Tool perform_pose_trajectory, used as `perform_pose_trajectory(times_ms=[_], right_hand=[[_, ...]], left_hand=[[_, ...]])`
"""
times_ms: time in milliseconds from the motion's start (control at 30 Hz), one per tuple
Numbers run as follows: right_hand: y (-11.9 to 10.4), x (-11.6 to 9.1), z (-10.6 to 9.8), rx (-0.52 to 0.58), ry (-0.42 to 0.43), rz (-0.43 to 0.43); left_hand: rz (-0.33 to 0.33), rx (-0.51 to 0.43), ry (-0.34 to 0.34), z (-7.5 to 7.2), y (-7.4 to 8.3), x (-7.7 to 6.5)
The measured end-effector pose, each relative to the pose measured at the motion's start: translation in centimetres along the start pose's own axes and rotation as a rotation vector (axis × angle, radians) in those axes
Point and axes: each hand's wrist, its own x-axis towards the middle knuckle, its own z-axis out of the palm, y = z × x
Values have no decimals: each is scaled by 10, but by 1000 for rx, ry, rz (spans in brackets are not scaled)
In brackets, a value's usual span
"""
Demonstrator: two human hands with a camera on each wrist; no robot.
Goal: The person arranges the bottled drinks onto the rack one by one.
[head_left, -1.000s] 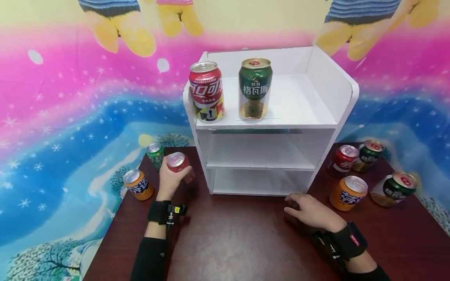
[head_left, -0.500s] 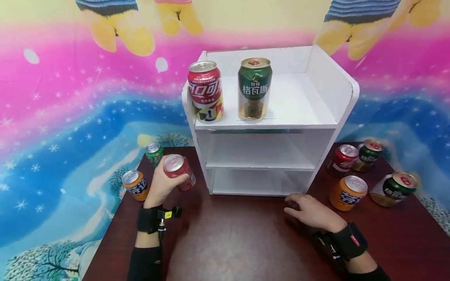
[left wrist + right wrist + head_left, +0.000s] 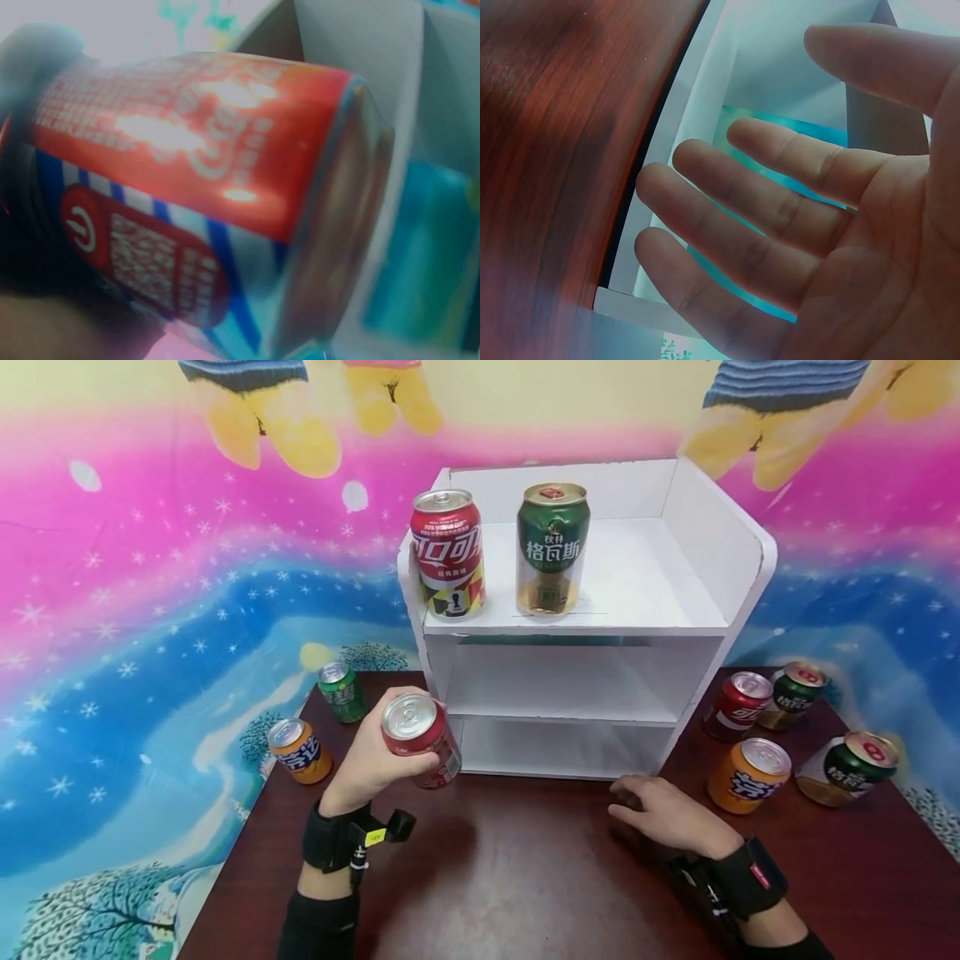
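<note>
My left hand [image 3: 372,758] grips a red cola can [image 3: 420,737], lifted above the table in front of the white shelf's left lower corner. Close up in the left wrist view, the can [image 3: 202,135] lies slanted across the picture, its side showing a QR code and blue stripes. My right hand [image 3: 670,812] rests near the shelf's lower right corner, holding nothing; in the right wrist view its fingers [image 3: 712,232] are spread and relaxed. On the top shelf stand a red cola can [image 3: 450,553] at the left and a green and gold kvass can [image 3: 553,550] beside it.
The white shelf unit [image 3: 573,628] has three levels and stands on the dark red table [image 3: 517,868]. At the left are a green can [image 3: 342,692] and an orange soda can [image 3: 300,750]. Right of the shelf stand several cans, including an orange one [image 3: 749,775] and a red one [image 3: 738,705].
My left hand has lifted the red cola can and brought it nearer the camera and to the right, away from the green can. The right hand has stayed in place.
</note>
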Motion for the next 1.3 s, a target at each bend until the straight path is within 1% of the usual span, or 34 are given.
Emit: perform_pose_trajectory(times_ms=[67,167,333,467,600,667,767,867,1000,1167,1300], right_hand=[[1,0,0,-6,5,0],[1,-1,-1,-9,12,-2],[1,-2,-1,-7,13,3],[0,-2,-1,1,6,17],[-2,-1,-1,1,0,30],[-3,-1,-1,-1,2,34],[-3,-1,0,-16,14,18],[-3,-2,-1,-9,9,1],[-1,-3,-2,47,-18,-7],[-2,-5,-4,90,-46,12],[-3,-5,-5,72,-60,50]], left_hand=[[-5,-28,-21,10,10,6],[19,-32,-70,24,25,17],[73,-8,-170,51,49,40],[82,34,-212,74,70,61],[78,63,-215,95,87,85],[68,52,-208,104,93,95],[65,27,-191,116,97,109],[69,26,-180,126,100,120],[74,37,-188,139,105,132],[70,42,-205,152,114,147],[62,81,-184,160,123,159]])
